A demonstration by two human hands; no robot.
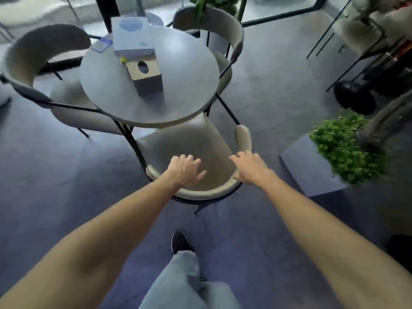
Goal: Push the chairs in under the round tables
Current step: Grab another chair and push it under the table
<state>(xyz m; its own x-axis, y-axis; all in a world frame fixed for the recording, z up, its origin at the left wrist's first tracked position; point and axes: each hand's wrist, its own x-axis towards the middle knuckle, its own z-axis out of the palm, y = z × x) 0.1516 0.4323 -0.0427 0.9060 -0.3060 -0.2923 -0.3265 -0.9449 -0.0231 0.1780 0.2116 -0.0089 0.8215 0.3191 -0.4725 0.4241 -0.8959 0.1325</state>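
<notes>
A round grey table [189, 90] stands ahead of me with three beige chairs around it. The nearest chair [189, 141] has the front of its seat under the table's near edge, and its curved backrest faces me. My left hand [185, 169] hovers with spread fingers over the left part of that backrest. My right hand [249, 167] is open over the right part, beside the armrest end. Neither hand clearly grips the rail. A second chair [29, 63] sits at the table's left and a third chair [223, 25] behind it on the right.
On the table lie a flat white-blue box [131, 39], a cardboard tissue box [145, 76] and a small blue card [101, 44]. A grey planter box with green leaves [312, 166] stands close on the right. More chairs and a black table base [354, 94] are further right. My foot [180, 243] is below.
</notes>
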